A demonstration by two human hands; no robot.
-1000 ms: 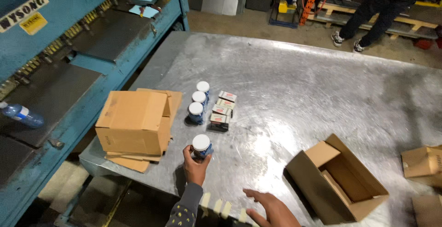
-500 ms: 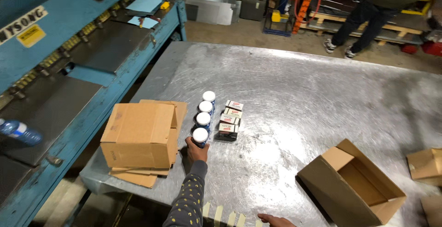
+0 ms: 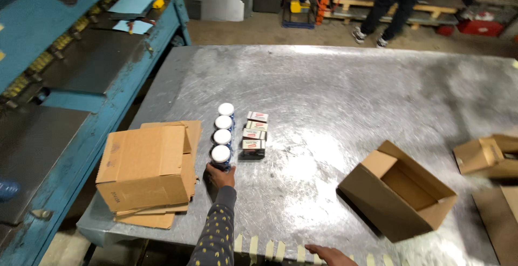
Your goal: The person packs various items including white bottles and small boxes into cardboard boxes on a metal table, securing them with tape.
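Left hand [image 3: 220, 176] is wrapped around the base of the nearest jar [image 3: 221, 157], fingers closed on its lower body, at the near end of a row of four jars [image 3: 223, 131]. Each jar has a round white lid and a dark, bluish body; they stand upright, touching or nearly touching, in a straight line running away from the hand across the scratched metal surface [image 3: 350, 98]. Just right of the hand and row, a parallel line of small boxes [image 3: 254, 135], white tops with a red mark and dark sides. Count appears to be three or four; the view is too coarse to settle it. Left of the hand sits a closed cardboard box [image 3: 144, 166] on flattened cardboard. The jar's label is not readable, and the hand covers its lower part.

Right hand [image 3: 332, 255] lies at the near edge of the surface, well right of the left hand, fingers flat and spread, holding nothing; the frame bottom cuts off most of it. Beside it, strips of tape [image 3: 267, 248] hang on the edge. Beyond it, an open empty carton [image 3: 399, 190] rests tilted. More cartons [image 3: 485, 155] to the far right are cut by the frame. A person's legs [image 3: 386, 7] show at the top; the rest is out of view.
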